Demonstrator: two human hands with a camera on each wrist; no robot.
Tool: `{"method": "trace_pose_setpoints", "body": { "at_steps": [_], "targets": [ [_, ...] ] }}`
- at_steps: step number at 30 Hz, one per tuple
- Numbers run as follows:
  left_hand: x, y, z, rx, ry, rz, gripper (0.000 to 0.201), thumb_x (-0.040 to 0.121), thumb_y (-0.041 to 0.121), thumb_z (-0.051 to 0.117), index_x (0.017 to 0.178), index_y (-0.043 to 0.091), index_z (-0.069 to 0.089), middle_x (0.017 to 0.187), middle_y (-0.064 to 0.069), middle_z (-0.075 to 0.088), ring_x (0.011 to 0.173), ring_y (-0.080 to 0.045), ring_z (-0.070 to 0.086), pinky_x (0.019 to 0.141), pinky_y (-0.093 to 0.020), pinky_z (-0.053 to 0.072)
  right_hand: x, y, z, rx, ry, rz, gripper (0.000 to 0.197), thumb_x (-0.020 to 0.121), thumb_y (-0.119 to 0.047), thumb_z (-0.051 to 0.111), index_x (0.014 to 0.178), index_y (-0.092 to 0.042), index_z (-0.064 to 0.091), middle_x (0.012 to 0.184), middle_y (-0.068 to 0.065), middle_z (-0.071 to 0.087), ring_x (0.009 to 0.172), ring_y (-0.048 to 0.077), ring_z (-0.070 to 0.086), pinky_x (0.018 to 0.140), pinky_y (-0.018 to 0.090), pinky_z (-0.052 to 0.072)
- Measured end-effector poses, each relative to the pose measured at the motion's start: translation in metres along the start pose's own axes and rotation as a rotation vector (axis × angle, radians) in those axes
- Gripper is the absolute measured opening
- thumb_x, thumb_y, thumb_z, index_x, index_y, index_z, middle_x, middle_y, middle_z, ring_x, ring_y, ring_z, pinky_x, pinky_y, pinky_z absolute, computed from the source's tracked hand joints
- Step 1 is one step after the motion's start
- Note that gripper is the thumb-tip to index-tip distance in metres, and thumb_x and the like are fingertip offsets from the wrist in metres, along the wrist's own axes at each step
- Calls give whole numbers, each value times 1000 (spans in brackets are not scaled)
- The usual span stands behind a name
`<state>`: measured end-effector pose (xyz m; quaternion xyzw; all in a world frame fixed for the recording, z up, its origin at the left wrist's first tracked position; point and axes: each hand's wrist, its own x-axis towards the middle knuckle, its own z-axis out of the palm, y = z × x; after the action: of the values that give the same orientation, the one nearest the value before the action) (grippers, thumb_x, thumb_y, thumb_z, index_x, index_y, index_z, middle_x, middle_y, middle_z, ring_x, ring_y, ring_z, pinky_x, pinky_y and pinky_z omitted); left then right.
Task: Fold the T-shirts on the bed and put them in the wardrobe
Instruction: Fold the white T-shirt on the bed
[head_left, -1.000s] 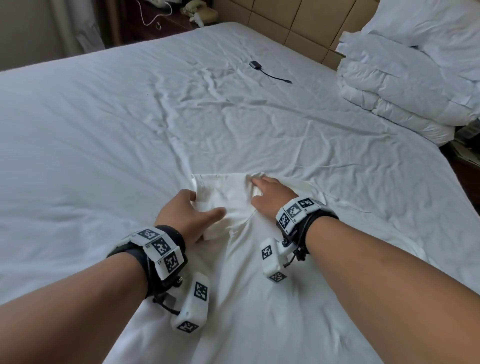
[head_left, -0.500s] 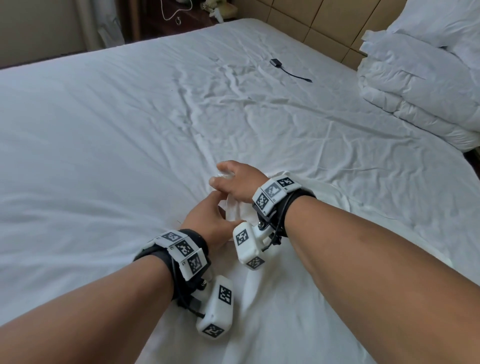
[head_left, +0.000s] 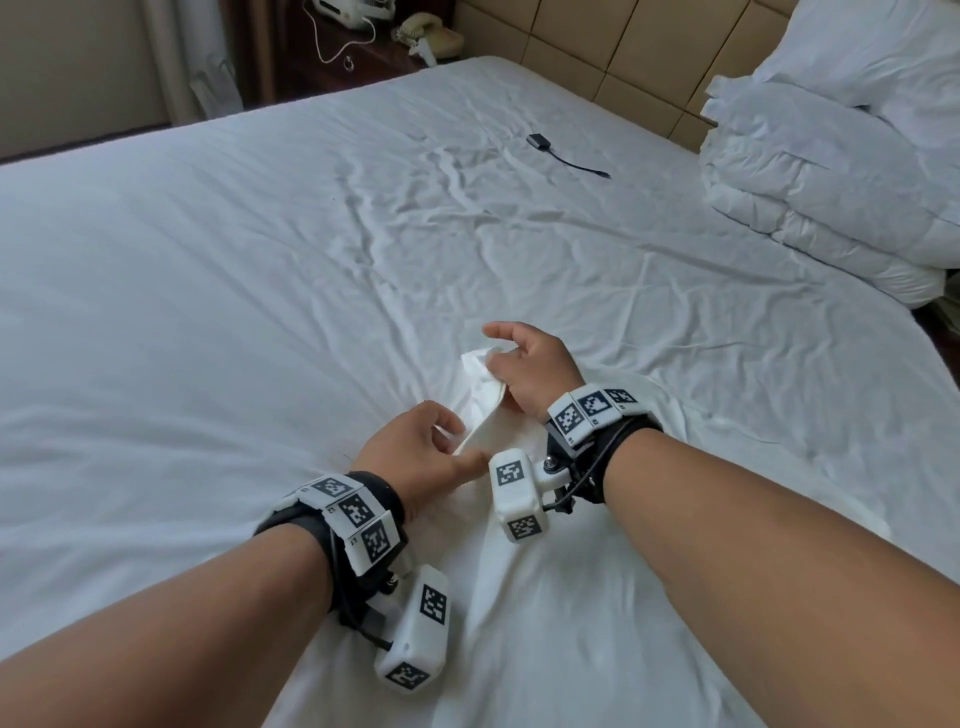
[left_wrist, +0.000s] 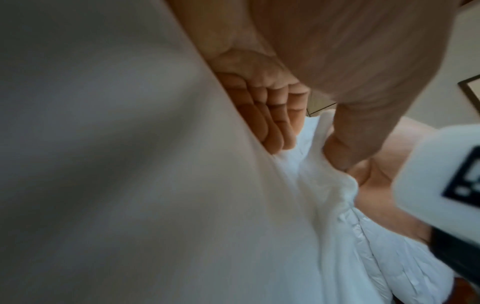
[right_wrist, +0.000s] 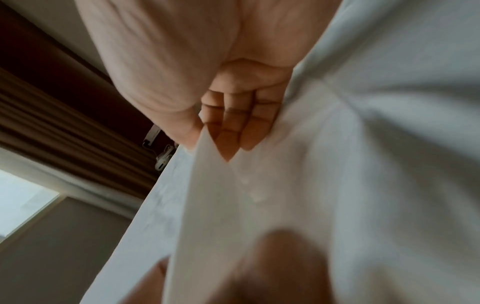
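A white T-shirt (head_left: 561, 597) lies spread on the white bed (head_left: 208, 322) in front of me, hard to tell from the sheet. Its upper part (head_left: 480, 400) is gathered and lifted off the bed between both hands. My right hand (head_left: 524, 371) grips the top of that bunched cloth (right_wrist: 259, 205) with curled fingers (right_wrist: 233, 125), the thumb stuck out to the left. Just below and to the left, my left hand (head_left: 421, 454) pinches the lower end of the same fold (left_wrist: 311, 168) between thumb and curled fingers (left_wrist: 262, 115).
A folded white duvet (head_left: 810, 208) and pillow (head_left: 878, 57) are stacked at the bed's right head end. A small black device with a cable (head_left: 561, 153) lies on the sheet further up. A dark nightstand (head_left: 363, 47) with a telephone stands beyond the bed.
Both hands were pressing the shirt's top edge flat on the bed; they have since gathered it, drawn together and lifted the cloth. The right hand rose above the left.
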<state>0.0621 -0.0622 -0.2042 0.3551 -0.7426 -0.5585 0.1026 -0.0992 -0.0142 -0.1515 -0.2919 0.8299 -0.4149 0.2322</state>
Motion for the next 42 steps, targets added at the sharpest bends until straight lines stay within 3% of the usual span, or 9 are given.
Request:
{"method": "trace_pose_setpoints", "body": {
  "at_steps": [6,10,15,21,24,28,32,35,42],
  "targets": [
    [-14,12,0,-103,24,70,14,70,36,76,76,26,67,72,-1,73,63,-18,70,68,-43,59,-20,4,-32,183,116,96,29,90,-1,55,86,-18,78,74,-2,69,61,13,62,62,27,54],
    [-20,33,-1,-117,21,158,16,78,17,80,75,17,65,71,-8,71,57,-12,61,57,-36,54,-36,3,-57,303,181,75,8,87,-19,72,84,-13,76,72,1,71,64,13,67,64,29,55],
    [-26,65,12,188,-73,390,21,78,19,76,74,31,60,67,12,59,56,-1,52,58,-15,42,-50,19,-83,257,267,43,11,82,-15,80,81,-14,69,76,5,64,65,16,60,59,31,57],
    [-34,65,30,722,-296,505,16,89,30,58,97,39,68,93,18,54,83,-6,57,77,-28,52,-74,65,-109,-188,284,152,2,81,-27,67,81,-25,68,78,-6,71,75,21,69,75,38,61],
    [-39,55,36,835,-399,482,20,93,32,54,106,41,66,100,21,48,88,-6,55,76,-25,48,-88,92,-112,-459,118,243,22,84,-35,63,103,-28,69,104,-6,71,97,19,67,88,31,55],
    [-40,57,40,878,-400,475,22,92,39,53,112,43,63,101,21,50,86,-5,53,67,-20,41,-101,104,-115,-464,134,262,61,84,-44,66,142,-34,49,142,-1,40,114,20,60,99,30,48],
    [-40,60,42,826,-282,470,26,90,56,54,112,43,58,93,19,55,83,-4,55,72,-24,45,-108,99,-115,-538,-36,28,67,86,-51,63,148,-46,38,162,-9,19,143,19,35,116,33,33],
    [-38,53,46,861,-350,359,30,89,58,54,116,44,54,93,19,49,81,-4,53,75,-27,48,-119,106,-113,-792,-221,-10,65,88,-62,53,149,-53,33,166,-13,11,151,19,16,121,41,22],
    [-41,59,57,955,-382,266,36,86,61,55,117,43,47,102,16,44,93,-13,58,84,-33,52,-133,135,-134,-917,-119,140,69,94,-70,32,157,-48,12,170,-7,4,155,21,7,124,45,13]
  ]
}}
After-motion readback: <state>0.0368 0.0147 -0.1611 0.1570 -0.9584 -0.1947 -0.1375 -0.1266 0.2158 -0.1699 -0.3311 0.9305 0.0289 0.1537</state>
